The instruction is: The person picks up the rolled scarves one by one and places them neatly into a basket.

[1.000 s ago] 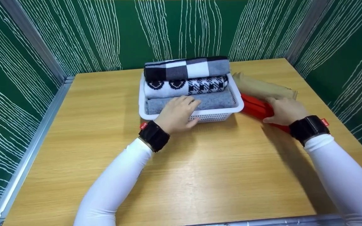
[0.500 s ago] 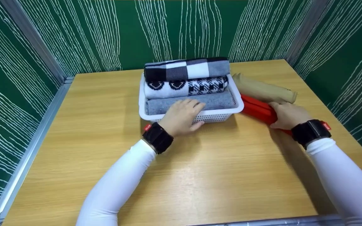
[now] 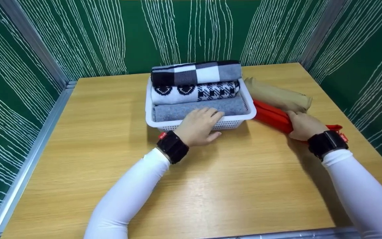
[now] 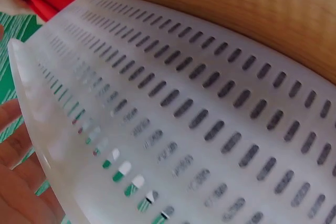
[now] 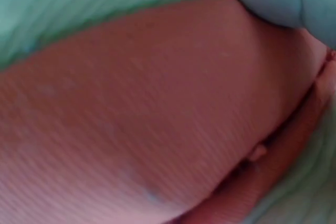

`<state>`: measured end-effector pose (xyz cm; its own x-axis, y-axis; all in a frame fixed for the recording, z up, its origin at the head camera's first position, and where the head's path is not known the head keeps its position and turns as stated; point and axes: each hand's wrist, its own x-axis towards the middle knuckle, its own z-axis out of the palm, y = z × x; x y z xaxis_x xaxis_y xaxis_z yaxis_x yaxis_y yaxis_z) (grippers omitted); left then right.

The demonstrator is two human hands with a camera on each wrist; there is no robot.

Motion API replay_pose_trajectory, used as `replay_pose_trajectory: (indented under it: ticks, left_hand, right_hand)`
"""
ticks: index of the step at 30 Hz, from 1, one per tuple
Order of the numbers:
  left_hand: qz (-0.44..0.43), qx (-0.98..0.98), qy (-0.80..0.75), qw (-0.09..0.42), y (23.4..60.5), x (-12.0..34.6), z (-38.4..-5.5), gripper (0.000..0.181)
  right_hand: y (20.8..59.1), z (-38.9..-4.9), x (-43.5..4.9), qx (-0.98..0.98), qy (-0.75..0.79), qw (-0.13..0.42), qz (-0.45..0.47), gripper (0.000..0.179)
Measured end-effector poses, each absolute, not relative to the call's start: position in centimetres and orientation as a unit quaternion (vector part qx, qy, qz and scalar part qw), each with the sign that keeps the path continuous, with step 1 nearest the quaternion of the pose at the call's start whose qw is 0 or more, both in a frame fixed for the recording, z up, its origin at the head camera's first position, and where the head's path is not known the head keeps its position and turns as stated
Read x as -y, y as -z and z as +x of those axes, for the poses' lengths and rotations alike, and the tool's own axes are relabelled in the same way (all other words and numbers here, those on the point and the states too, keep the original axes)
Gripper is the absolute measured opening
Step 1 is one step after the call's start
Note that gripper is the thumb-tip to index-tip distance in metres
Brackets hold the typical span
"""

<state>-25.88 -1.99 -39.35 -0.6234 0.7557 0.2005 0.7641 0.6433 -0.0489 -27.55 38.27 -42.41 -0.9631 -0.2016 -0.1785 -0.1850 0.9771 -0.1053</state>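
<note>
In the head view my right hand (image 3: 307,126) grips a red rolled cloth (image 3: 272,116) lying slantwise on the table, right of the basket. Its far end comes up to the basket, and its near end shows past my wrist. The right wrist view is filled by the ribbed red cloth (image 5: 157,98), with a fingertip (image 5: 278,1) on its edge. My left hand (image 3: 197,127) lies over the front rim of the white plastic basket (image 3: 250,111), fingers relaxed above a grey rolled cloth (image 3: 171,113). From the left wrist, those fingers (image 4: 18,182) appear beyond the rim.
Behind the grey roll, the basket holds a black-and-white patterned roll (image 3: 174,96) and a checked roll (image 3: 207,73) on top at the back. A khaki rolled cloth (image 3: 277,94) lies behind the red one. Green walls enclose the wooden table (image 3: 95,132).
My left hand has slid rightward along the basket's front rim. The right hand has shifted slightly right and nearer, and the red cloth's near end now shows beyond the wrist.
</note>
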Motion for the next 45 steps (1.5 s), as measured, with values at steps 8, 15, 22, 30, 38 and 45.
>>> replay_pose_trajectory:
  ticks: [8, 15, 22, 30, 38, 45]
  left_hand:
    - [-0.433, 0.894, 0.013, 0.109, 39.5, 0.8, -26.0, 0.068]
    - [-0.441, 0.89, 0.017, 0.118, 39.8, -0.2, -25.9, 0.066]
    - [-0.457, 0.881, 0.022, 0.119, 40.0, -1.4, -25.8, 0.066]
    - [-0.467, 0.874, 0.02, 0.131, 40.0, -2.7, -25.7, 0.064]
    - [-0.485, 0.865, 0.014, 0.131, 40.0, -4.4, -25.5, 0.067]
    - [-0.499, 0.856, 0.012, 0.137, 40.0, -5.7, -25.3, 0.063]
  right_hand:
    - [42.6, -27.2, -38.4, -0.989, 0.045, 0.101, -0.094, 0.08]
    - [43.1, -27.0, -38.8, -0.988, 0.048, 0.07, -0.128, 0.078]
    - [43.1, -26.7, -39.0, -0.987, 0.063, 0.077, -0.126, 0.077]
    - [42.7, -26.6, -39.1, -0.987, 0.069, 0.082, -0.124, 0.073]
    - [42.5, -26.4, -39.5, -0.986, 0.066, 0.091, -0.121, 0.075]
    - [42.5, -26.3, -40.0, -0.986, 0.053, 0.082, -0.132, 0.064]
